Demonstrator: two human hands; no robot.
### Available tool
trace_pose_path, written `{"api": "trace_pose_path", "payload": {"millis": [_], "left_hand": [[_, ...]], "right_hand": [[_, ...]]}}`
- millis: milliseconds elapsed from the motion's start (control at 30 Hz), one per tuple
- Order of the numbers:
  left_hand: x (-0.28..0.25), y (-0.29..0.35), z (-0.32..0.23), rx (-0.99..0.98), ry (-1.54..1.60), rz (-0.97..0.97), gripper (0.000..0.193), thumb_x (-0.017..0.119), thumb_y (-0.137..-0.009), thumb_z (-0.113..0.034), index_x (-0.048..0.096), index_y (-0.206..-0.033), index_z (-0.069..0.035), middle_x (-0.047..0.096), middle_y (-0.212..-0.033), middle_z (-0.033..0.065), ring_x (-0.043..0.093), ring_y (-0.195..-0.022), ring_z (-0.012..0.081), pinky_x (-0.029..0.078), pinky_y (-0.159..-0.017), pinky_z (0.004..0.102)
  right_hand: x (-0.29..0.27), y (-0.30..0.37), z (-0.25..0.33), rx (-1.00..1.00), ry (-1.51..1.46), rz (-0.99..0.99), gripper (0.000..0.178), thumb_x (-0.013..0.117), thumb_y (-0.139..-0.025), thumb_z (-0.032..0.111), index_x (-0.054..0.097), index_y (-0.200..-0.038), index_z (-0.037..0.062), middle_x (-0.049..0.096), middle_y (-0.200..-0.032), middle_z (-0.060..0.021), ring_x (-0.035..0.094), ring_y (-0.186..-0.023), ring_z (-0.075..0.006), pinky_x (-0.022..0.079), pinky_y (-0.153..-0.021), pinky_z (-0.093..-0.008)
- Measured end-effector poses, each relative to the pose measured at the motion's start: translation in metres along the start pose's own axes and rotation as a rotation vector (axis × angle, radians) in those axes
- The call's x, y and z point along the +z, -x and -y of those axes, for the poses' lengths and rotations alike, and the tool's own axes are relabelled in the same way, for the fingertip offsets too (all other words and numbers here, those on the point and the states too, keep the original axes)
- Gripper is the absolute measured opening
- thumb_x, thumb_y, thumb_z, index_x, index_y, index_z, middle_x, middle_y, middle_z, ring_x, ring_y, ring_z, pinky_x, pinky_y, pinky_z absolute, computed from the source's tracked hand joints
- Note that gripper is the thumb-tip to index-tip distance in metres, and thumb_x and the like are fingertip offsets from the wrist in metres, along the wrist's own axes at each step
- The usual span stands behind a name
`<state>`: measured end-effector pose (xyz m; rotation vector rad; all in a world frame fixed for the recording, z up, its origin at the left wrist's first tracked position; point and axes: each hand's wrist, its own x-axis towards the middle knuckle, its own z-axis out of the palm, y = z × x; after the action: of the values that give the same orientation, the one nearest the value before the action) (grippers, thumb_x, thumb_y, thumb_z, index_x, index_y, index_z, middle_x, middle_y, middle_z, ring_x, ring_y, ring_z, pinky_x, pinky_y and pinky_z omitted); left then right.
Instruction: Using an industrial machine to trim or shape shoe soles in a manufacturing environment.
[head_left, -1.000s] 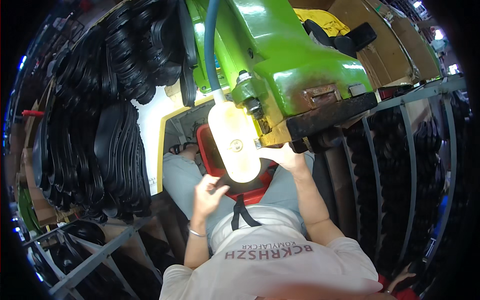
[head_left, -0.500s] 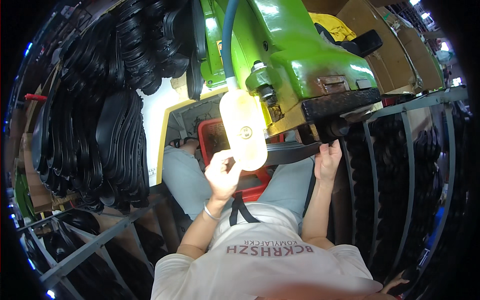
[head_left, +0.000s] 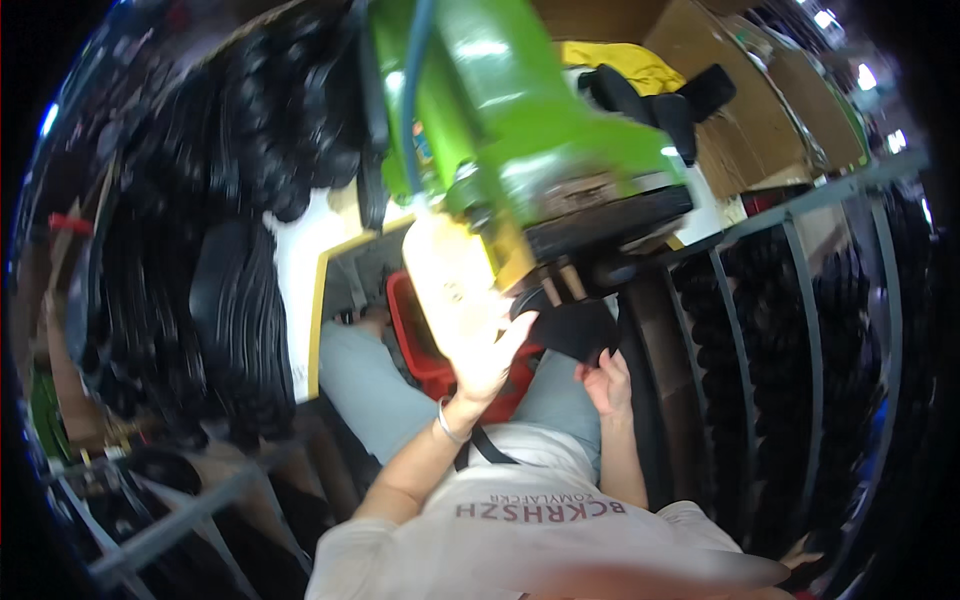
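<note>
A black shoe sole hangs below the head of a green machine, tilted toward me. At its lower right edge my right hand is closed, fingers bent around the rim. My left hand is raised beside the sole's left end, palm up and thumb stretched away from the fingers. Glare from a bright oblong lamp washes out its fingertips, so whether they touch the sole is hard to see.
Stacks of black soles stand on the left on a white, yellow-edged table. A red basket sits between my legs. To the right are a metal rack of soles and a cardboard box with yellow cloth.
The sole has turned from edge-on to showing its broad face. My right hand has come down and left; my left hand has moved right and opened. The whole view has shifted.
</note>
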<state>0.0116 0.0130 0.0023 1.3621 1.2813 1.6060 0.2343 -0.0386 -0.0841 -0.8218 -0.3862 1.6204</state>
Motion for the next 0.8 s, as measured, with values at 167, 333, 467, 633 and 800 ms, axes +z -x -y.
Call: {"api": "trace_pose_path", "payload": {"millis": [167,333,467,633,800], "left_hand": [[-0.02,0.01,0.014,-0.055,0.279,-0.029,0.011,0.063,-0.083,0.0,0.054,-0.088,0.002,0.061,-0.085,0.0131,0.062,-0.063,0.0174,0.055,-0.059,0.026],[0.009,0.007,-0.003,-0.322,0.432,0.049,0.024,0.062,-0.082,0.004,0.054,-0.104,0.005,0.063,-0.092,0.0176,0.065,-0.078,0.0197,0.057,-0.059,0.0279],[0.012,-0.001,-0.001,-0.281,0.225,0.135,0.021,0.068,-0.078,0.001,0.061,-0.097,0.004,0.062,-0.077,0.0078,0.057,-0.056,0.0083,0.045,-0.047,0.0196],[0.001,-0.005,0.001,-0.139,-0.12,0.056,0.011,0.071,-0.078,-0.005,0.061,-0.075,-0.001,0.053,-0.057,-0.0008,0.048,-0.044,0.0038,0.036,-0.041,0.0181],[-0.015,-0.011,0.001,-0.122,-0.147,0.033,0.027,0.074,-0.076,-0.007,0.053,-0.06,-0.003,0.048,-0.053,-0.003,0.045,-0.046,0.002,0.033,-0.042,0.0182]], "right_hand": [[-0.013,-0.004,0.008,0.085,-0.027,0.071,0.033,0.057,-0.089,0.014,0.046,-0.118,0.0029,0.062,-0.094,-0.0151,0.063,-0.07,-0.0265,0.051,-0.056,-0.0344],[0.001,-0.028,0.042,-0.018,-0.043,0.007,0.042,0.061,-0.086,0.015,0.043,-0.123,0.0048,0.062,-0.085,-0.0157,0.063,-0.066,-0.026,0.051,-0.054,-0.0332],[-0.009,-0.036,0.028,0.0,0.07,0.191,0.044,0.064,-0.084,0.013,0.043,-0.122,0.0033,0.062,-0.089,-0.0137,0.063,-0.069,-0.0264,0.052,-0.058,-0.0344],[-0.013,-0.017,-0.016,0.127,0.134,0.196,0.033,0.063,-0.083,0.005,0.05,-0.113,0.0016,0.062,-0.098,-0.0111,0.063,-0.085,-0.0217,0.053,-0.07,-0.0365],[0.005,0.006,-0.05,0.274,0.367,0.246,0.034,0.069,-0.079,0.007,0.056,-0.11,-0.0008,0.064,-0.1,-0.0088,0.061,-0.089,-0.0173,0.049,-0.08,-0.031]]}}
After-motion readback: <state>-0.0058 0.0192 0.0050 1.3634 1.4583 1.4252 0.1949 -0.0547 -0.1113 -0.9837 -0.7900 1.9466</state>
